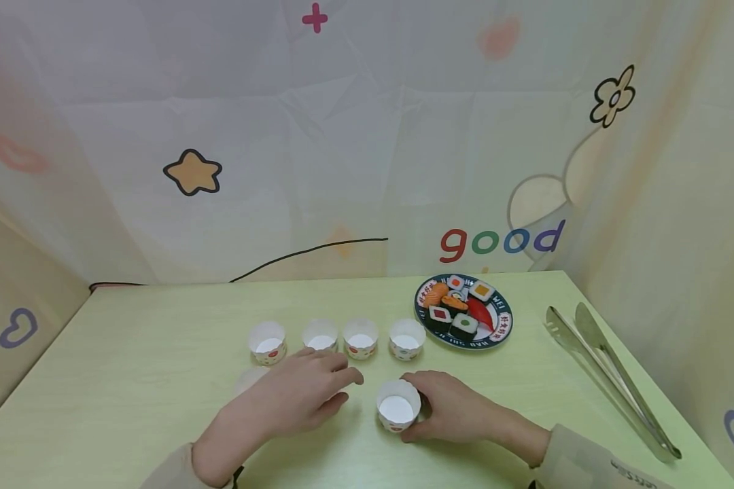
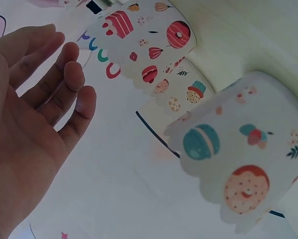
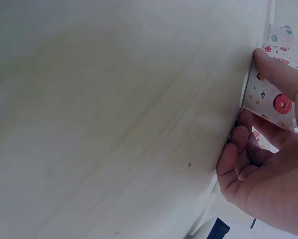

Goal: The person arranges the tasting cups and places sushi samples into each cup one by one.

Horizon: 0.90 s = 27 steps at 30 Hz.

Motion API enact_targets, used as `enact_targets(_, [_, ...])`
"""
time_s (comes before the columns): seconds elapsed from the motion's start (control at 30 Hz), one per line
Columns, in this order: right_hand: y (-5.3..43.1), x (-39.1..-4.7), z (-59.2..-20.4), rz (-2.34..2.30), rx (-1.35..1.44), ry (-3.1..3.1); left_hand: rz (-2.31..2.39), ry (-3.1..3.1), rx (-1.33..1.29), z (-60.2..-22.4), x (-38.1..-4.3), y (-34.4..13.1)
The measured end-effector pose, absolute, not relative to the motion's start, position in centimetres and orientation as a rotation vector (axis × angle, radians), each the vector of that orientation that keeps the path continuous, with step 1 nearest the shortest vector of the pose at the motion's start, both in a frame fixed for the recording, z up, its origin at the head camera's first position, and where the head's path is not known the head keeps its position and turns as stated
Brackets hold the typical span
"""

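My right hand (image 1: pixel 449 407) holds a white paper baking cup (image 1: pixel 397 407) by its right side, thumb in front and fingers behind. The cup stands upright on the table, and its printed cakes and doughnuts show in the right wrist view. With loosely bent fingers and nothing in them, my left hand (image 1: pixel 306 394) hovers to the left of that cup. Several matching paper cups (image 1: pixel 406 339) line up behind the hands. Another cup (image 1: pixel 249 377) is mostly covered by my left forearm. Printed cups (image 2: pixel 248 149) appear beside the left hand in the left wrist view.
A round dark-rimmed plate (image 1: pixel 503 324) bearing sushi pieces (image 1: pixel 455 303) lies at the back right. Metal tongs (image 1: pixel 618 380) rest along the table's right side. A patterned cloth (image 1: pixel 355 149) hangs behind the pale green table (image 1: pixel 141 353).
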State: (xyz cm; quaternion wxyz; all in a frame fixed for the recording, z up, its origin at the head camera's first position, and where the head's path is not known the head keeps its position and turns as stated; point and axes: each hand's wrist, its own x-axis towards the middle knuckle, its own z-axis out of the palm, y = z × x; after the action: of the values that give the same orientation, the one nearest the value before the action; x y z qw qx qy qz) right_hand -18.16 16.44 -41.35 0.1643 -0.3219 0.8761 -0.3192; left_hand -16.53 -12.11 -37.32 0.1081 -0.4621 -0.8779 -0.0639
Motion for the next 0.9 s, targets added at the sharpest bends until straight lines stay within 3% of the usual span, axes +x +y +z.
enact_targets(0.9, [16.4, -18.2, -41.5, -0.906, -0.908, 2.502, -0.128, -2.522, -1.462, -37.5, -16.0, -10.3])
